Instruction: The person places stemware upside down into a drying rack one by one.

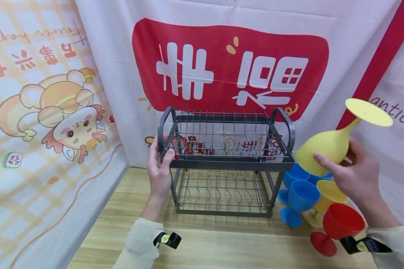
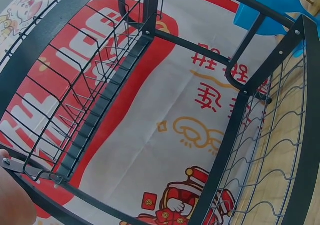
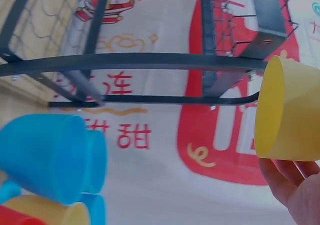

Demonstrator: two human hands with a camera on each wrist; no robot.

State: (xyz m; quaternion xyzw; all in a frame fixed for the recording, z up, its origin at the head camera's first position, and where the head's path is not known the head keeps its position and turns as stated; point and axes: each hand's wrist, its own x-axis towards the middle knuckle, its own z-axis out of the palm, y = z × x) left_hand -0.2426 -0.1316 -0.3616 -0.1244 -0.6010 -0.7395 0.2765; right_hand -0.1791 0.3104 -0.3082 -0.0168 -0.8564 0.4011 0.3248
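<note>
A dark grey two-tier dish rack (image 1: 229, 164) with wire shelves stands on the wooden table. My left hand (image 1: 159, 168) grips the rack's upper left corner, thumb over the front and fingers behind the side frame. In the left wrist view only part of that hand (image 2: 15, 195) shows at the lower left edge. My right hand (image 1: 357, 173) holds a yellow goblet (image 1: 324, 149) by its bowl, tilted mouth-down with its round foot up, beside the rack's upper right side. In the right wrist view the goblet (image 3: 290, 110) has its rim close to the rack's frame.
Right of the rack stand several blue goblets (image 1: 304, 194), another yellow goblet (image 1: 330, 194) and a red goblet (image 1: 343, 221), all upright below my right hand. A printed cloth (image 1: 229, 67) hangs behind the rack, and a checked cloth (image 1: 47, 179) covers the left side. The wooden tabletop (image 1: 202, 246) extends in front.
</note>
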